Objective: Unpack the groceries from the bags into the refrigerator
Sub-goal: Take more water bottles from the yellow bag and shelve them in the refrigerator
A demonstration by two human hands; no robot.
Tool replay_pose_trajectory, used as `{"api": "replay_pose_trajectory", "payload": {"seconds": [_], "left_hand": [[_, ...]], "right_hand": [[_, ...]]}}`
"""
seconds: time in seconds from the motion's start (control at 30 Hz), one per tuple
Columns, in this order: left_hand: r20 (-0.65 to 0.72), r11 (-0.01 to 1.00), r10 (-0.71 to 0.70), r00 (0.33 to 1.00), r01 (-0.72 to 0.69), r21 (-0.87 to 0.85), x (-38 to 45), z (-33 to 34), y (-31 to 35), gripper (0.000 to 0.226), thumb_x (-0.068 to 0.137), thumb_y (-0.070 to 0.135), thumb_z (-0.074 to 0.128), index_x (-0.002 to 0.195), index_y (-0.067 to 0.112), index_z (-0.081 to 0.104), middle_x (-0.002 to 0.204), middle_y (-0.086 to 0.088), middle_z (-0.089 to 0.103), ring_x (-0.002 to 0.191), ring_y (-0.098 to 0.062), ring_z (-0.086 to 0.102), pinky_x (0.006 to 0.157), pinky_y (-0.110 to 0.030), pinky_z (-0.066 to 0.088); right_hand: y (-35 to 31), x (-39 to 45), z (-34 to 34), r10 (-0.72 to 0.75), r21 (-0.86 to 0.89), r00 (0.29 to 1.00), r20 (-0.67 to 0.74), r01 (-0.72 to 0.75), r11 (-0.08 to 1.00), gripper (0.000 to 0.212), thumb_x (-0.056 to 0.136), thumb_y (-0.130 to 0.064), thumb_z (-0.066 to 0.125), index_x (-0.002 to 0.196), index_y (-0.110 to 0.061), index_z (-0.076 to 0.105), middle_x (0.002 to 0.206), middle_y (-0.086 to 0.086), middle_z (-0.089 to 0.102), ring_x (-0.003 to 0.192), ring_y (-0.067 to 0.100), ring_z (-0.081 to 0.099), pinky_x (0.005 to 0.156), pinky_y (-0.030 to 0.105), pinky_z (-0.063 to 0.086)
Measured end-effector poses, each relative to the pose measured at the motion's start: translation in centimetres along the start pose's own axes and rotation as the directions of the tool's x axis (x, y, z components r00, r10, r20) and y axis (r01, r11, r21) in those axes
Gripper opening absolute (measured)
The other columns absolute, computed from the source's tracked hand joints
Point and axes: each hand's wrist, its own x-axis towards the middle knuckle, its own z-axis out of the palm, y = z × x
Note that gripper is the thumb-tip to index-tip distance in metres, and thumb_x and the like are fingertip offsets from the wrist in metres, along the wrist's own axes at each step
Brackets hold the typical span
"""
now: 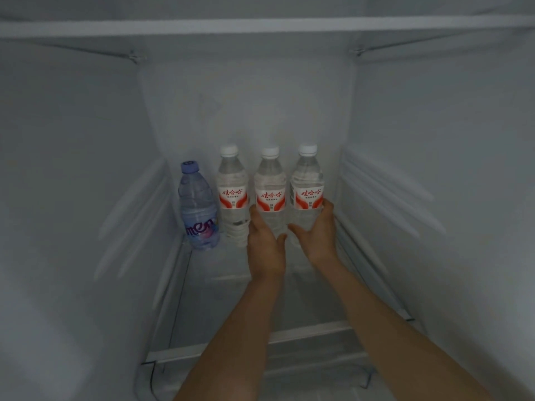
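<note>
Pale grey fridge walls (86, 169) close in on a glass shelf (202, 322), with another shelf (260, 26) overhead; the light is dim. At the far left of a row along the back wall stands a blue bottle (199, 206) with a lilac cap, upright and just beside the first of three clear water bottles with white caps and red labels. That first bottle (233, 195) stands free, with no hand on it. Next comes the middle bottle (269, 195), gripped low down by the left hand (265, 244), fingers curled round its left side and thumb across the front below the label. Rightmost is the third bottle (307, 192), held by the right hand (317, 234), fingers wrapped round its right side and thumb on the front. Both hands are half closed round the bottle bodies, not flat against them. All three clear bottles sit side by side, touching or nearly so, labels facing out. My guess is that the low grip keeps each bottle steady as it is set down, and that packing the row tight against the back leaves the front of the shelf for the rest of the groceries. No bags are in view.
</note>
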Motion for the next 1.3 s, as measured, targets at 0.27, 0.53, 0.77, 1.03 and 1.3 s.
{"api": "replay_pose_trajectory", "payload": {"seconds": [0.27, 0.53, 0.77, 1.03, 1.3], "left_hand": [[0.030, 0.994, -0.053, 0.998, 0.050, 0.099, 1.5, 0.8, 0.4, 0.094, 0.087, 0.016, 0.069, 0.153, 0.011, 0.002, 0.152, -0.015, 0.033, 0.131, -0.030, 0.047, 0.100, -0.040, 0.045], [0.038, 0.988, -0.091, 0.995, 0.086, 0.129, 1.3, 0.7, 1.1, 0.093, 0.090, 0.019, 0.066, 0.153, 0.009, -0.002, 0.156, -0.016, 0.026, 0.132, -0.030, 0.045, 0.099, -0.039, 0.044], [-0.017, 0.988, -0.128, 0.992, 0.129, 0.086, -0.7, -0.2, 1.3, 0.065, 0.093, 0.012, 0.059, 0.148, 0.003, 0.025, 0.147, -0.016, 0.040, 0.129, -0.031, 0.046, 0.101, -0.034, 0.041], [0.014, 0.998, -0.034, 0.999, 0.033, 0.052, -4.1, -2.8, 0.8, 0.033, 0.086, 0.000, 0.058, 0.120, 0.001, 0.057, 0.116, -0.014, 0.065, 0.101, -0.029, 0.063, 0.087, -0.036, 0.052], [0.032, 0.980, 0.118, 0.992, -0.112, -0.165, -11.6, -8.3, 1.8, 0.031, 0.088, 0.002, 0.057, 0.117, 0.010, 0.057, 0.095, -0.002, 0.066, 0.084, -0.014, 0.061, 0.077, -0.032, 0.054]], "right_hand": [[1.5, 1.5, 0.8, -0.022, -0.024, 0.999, 0.036, 0.023, 0.999, 0.085, 0.075, -0.014, 0.080, 0.142, -0.018, 0.028, 0.135, 0.006, 0.047, 0.123, 0.019, 0.049, 0.104, 0.038, 0.043], [1.9, 1.4, 0.5, -0.020, -0.041, 0.998, 0.061, 0.022, 0.999, 0.081, 0.076, -0.019, 0.079, 0.141, -0.017, 0.031, 0.132, 0.005, 0.050, 0.118, 0.015, 0.051, 0.099, 0.030, 0.044], [3.1, 1.1, -0.3, 0.105, -0.169, 0.991, 0.088, -0.089, 0.981, 0.064, 0.076, -0.028, 0.079, 0.127, -0.004, 0.047, 0.124, 0.014, 0.055, 0.111, 0.026, 0.056, 0.093, 0.036, 0.048], [1.2, -2.2, -2.2, 0.131, -0.265, 0.988, 0.081, -0.105, 0.958, 0.053, 0.091, -0.014, 0.061, 0.138, 0.000, 0.039, 0.135, 0.016, 0.047, 0.119, 0.026, 0.049, 0.078, 0.007, 0.026], [-4.3, -11.1, -5.2, 0.051, -0.223, 0.999, 0.000, -0.050, 0.973, 0.044, 0.092, -0.012, 0.056, 0.134, -0.006, 0.046, 0.119, 0.010, 0.059, 0.111, 0.022, 0.056, 0.091, 0.024, 0.040]]}}
